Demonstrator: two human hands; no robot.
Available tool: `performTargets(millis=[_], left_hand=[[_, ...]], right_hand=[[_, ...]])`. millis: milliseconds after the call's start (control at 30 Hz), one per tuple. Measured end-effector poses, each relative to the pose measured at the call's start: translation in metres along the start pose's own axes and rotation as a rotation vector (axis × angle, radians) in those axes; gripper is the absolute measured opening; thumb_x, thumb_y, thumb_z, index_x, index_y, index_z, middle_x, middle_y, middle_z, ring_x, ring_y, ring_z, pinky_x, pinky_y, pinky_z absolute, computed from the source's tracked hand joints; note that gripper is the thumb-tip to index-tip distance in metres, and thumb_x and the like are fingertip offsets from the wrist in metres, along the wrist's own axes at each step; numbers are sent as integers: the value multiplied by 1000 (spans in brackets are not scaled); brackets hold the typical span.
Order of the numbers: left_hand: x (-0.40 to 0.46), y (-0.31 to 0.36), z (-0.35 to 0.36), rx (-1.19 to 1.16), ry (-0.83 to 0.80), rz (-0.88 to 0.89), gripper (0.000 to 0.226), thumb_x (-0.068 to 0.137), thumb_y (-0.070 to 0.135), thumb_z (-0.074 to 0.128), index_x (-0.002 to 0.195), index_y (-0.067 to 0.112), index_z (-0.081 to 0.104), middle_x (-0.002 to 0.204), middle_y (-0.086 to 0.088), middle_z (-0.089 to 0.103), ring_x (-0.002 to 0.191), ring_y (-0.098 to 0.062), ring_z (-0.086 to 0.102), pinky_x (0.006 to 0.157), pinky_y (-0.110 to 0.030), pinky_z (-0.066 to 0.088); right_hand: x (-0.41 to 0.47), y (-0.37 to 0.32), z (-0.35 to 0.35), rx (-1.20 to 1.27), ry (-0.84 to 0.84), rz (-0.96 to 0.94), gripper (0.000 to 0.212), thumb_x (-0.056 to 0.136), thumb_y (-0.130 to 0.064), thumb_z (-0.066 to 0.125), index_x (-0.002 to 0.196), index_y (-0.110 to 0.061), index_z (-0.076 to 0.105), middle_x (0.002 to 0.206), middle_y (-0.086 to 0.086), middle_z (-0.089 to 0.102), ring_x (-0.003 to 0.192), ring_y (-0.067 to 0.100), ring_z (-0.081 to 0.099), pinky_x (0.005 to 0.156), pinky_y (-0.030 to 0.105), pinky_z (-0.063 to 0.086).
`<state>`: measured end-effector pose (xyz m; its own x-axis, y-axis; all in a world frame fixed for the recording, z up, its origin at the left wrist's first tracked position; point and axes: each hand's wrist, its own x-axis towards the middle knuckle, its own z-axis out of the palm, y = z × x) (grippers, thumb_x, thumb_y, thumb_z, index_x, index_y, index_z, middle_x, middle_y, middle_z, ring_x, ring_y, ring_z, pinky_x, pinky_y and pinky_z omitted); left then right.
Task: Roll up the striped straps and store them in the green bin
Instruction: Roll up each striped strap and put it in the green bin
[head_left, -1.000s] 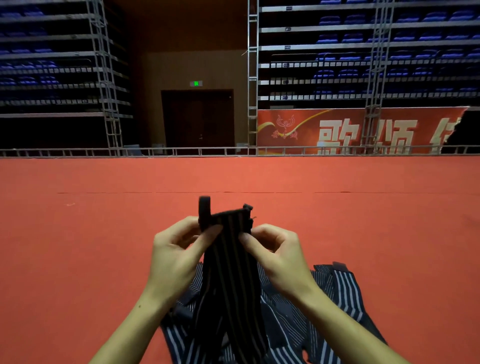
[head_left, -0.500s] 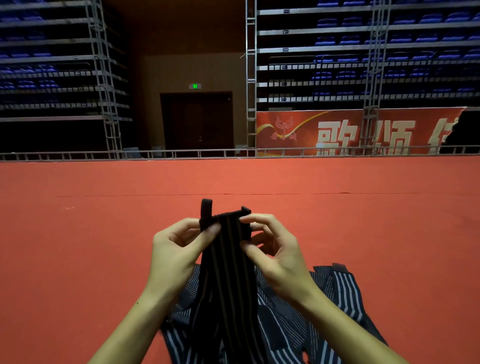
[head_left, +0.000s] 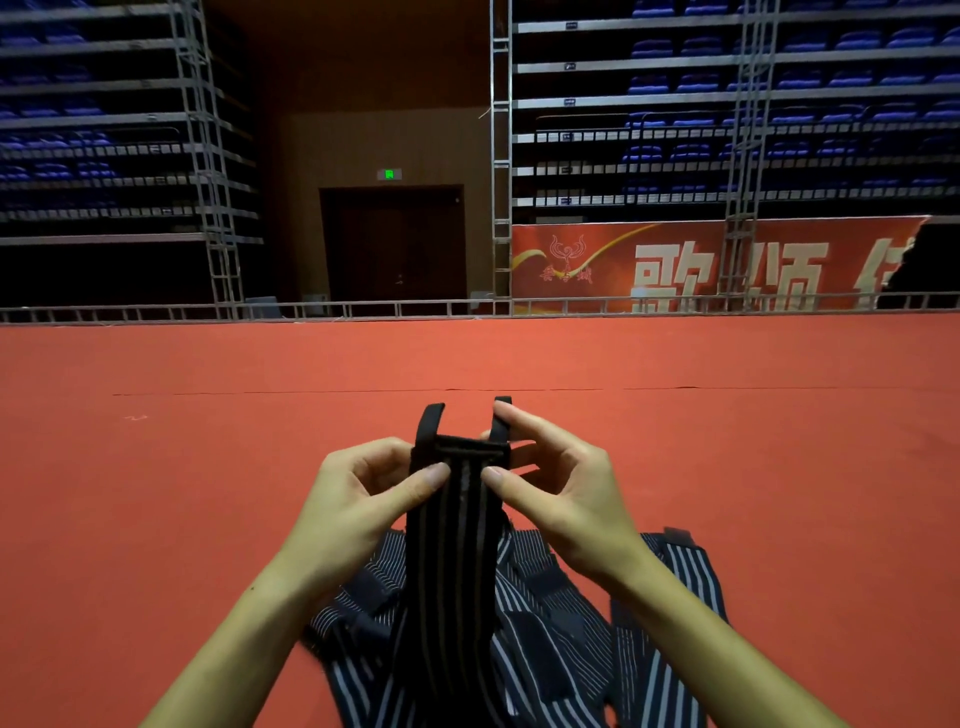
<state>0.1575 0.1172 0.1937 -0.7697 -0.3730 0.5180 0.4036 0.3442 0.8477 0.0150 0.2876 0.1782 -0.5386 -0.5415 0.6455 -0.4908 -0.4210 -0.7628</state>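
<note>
— Red carpet floor (head_left: 208, 493); both hands, left hand (head_left: 363, 499) and right hand (head_left: 561, 493), pinch the striped strap (head_left: 452, 545) top, held above the strap pile (head_left: 545, 639).
— Loose start: roll unravels. Green bin unseen.

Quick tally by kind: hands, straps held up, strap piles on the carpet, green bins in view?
Hands: 2, left hand and right hand
Held striped strap: 1
Pile of striped straps on the red carpet: 1, strap count unclear
Green bin: 0 in view
Total: 4
</note>
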Motion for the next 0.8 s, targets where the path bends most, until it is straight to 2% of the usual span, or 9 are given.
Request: performTargets(millis=[133, 233, 300, 433, 500, 533, 600, 733, 800], left_hand=[[5, 8, 0, -12, 33, 4, 14, 92, 5, 76, 101, -5, 80, 99, -17, 83, 96, -23, 80, 84, -24, 62], [7, 13, 1, -56, 71, -10, 19, 85, 9, 83, 101, -2, 82, 100, -17, 83, 101, -33, 80, 93, -37, 62], [7, 16, 3, -65, 104, -2, 23, 82, 8, 85, 102, -1, 80, 99, -16, 83, 100, -33, 81, 92, -38, 64], [8, 24, 5, -63, 141, 41, 36, 91, 3, 80, 116, 6, 55, 92, -19, 82, 89, -36, 82, 85, -37, 63], [8, 27, 6, 12, 131, 110, 36, 95, 5, 77, 120, 12, 51, 86, -16, 81, 83, -35, 81, 75, -32, 61], [7, 28, 6, 39, 131, 132, 36, 96, 6, 77, 121, 13, 51, 83, -14, 80, 81, -35, 81, 71, -28, 59], [8, 28, 7, 43, 143, 149, 36, 97, 7, 76, 123, 14, 52, 81, -14, 79, 79, -37, 79, 68, -27, 58], [8, 27, 7, 35, 150, 164, 33, 100, 10, 74, 124, 15, 53, 85, -20, 79, 80, -49, 76, 72, -52, 61], [9, 30, 8, 30, 138, 171, 32, 100, 9, 73, 125, 16, 54, 88, -18, 81, 80, -42, 79, 78, -54, 62]], right_hand=[[7, -6, 1, -65, -22, -36, 58, 93, 0, 78, 142, -29, 65, 122, 1, 79, 105, 27, 77, 90, 59, 63], [10, -9, 2, -95, -32, -65, 57, 93, -1, 77, 141, -30, 65, 122, 0, 78, 104, 25, 77, 88, 56, 64], [12, -10, 2, -92, -30, -74, 58, 93, 1, 77, 141, -29, 65, 123, -1, 78, 104, 24, 77, 89, 52, 65], [16, -12, 2, -53, -18, -56, 58, 94, 7, 75, 139, -27, 66, 121, 0, 79, 103, 22, 78, 85, 33, 62], [18, -16, 2, -54, -13, -52, 57, 94, 8, 74, 139, -27, 66, 120, -2, 79, 103, 20, 78, 82, 28, 60], [19, -17, 2, -59, -15, -57, 57, 95, 7, 74, 140, -27, 66, 121, -2, 79, 104, 21, 78, 83, 30, 61], [18, -19, 2, -78, -24, -81, 59, 97, 3, 74, 146, -27, 62, 123, 1, 77, 104, 27, 77, 86, 42, 64], [13, -18, 4, -58, -73, -79, 61, 100, -4, 73, 150, -33, 55, 116, 9, 76, 98, 38, 77, 92, 63, 61], [14, -18, 6, -34, -75, -73, 61, 99, -3, 73, 149, -33, 56, 113, 14, 76, 99, 44, 76, 93, 68, 58]])
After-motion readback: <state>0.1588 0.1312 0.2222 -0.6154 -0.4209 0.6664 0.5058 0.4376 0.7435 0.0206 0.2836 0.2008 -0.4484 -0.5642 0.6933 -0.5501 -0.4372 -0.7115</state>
